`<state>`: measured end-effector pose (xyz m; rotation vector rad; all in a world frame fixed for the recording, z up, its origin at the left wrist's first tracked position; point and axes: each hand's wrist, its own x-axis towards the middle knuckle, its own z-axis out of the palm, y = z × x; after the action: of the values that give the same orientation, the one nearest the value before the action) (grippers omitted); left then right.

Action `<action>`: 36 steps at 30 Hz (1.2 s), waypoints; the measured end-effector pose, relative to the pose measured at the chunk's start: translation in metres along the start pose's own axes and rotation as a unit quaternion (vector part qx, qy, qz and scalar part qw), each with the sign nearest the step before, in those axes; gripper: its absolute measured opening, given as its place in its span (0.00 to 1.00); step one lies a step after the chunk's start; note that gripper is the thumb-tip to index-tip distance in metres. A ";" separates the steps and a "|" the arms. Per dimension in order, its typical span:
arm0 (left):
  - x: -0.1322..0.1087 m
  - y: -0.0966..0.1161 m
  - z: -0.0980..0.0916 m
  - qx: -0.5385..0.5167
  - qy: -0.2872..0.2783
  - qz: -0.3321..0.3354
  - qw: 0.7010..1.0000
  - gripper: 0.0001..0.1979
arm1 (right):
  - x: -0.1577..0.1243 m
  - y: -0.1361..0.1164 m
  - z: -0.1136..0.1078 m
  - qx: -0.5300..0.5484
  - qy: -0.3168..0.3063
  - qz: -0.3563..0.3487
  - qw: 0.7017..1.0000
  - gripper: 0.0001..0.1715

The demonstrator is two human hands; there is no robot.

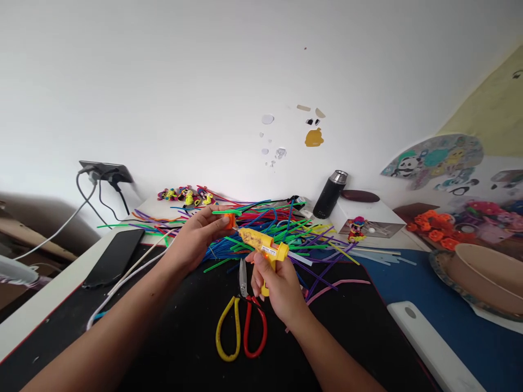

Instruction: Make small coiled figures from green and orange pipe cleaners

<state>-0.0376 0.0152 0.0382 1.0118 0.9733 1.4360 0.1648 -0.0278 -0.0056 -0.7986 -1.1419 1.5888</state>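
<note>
Near the middle of the frame, the left hand (pixel 195 235) pinches a small orange piece (pixel 230 220) between thumb and fingers, with a green pipe cleaner (pixel 219 212) beside its upper edge. The right hand (pixel 281 286) is wrapped around the handle of a yellow hot glue gun (pixel 256 238). The gun's barrel slopes from its rear end, right of centre, up and leftward, so its nozzle points at the underside of the orange piece. Piece and tip sit very close; whether they touch I cannot tell. The piece lies up and to the left of the right hand, with the barrel spanning between. Below the gun, in the lower middle, scissors (pixel 243 288) rest on the black mat (pixel 180 337), blades pointing up the frame.
</note>
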 end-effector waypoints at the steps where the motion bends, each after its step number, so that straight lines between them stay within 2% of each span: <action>1: 0.000 -0.002 0.002 0.000 0.003 -0.008 1.000 0.20 | 0.000 -0.001 -0.001 -0.016 0.004 -0.006 1.000 0.38; 9: -0.002 -0.017 0.008 -0.011 0.016 -0.056 0.998 0.22 | 0.006 -0.004 -0.010 -0.088 0.062 -0.036 0.994 0.40; 18: -0.004 -0.017 0.012 -0.036 -0.006 -0.056 0.998 0.19 | 0.006 0.003 -0.013 -0.129 0.065 -0.048 0.988 0.37; 25: -0.004 -0.018 0.009 -0.033 -0.022 -0.055 0.998 0.19 | 0.005 -0.001 -0.011 -0.130 0.073 -0.041 0.988 0.40; 36: -0.005 -0.021 0.010 -0.010 -0.032 -0.053 0.998 0.17 | 0.004 -0.003 -0.009 -0.132 0.078 -0.045 0.987 0.39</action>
<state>-0.0215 0.0123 0.0213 0.9729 0.9503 1.3155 0.1729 -0.0211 -0.0056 -1.0118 -1.2715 1.2926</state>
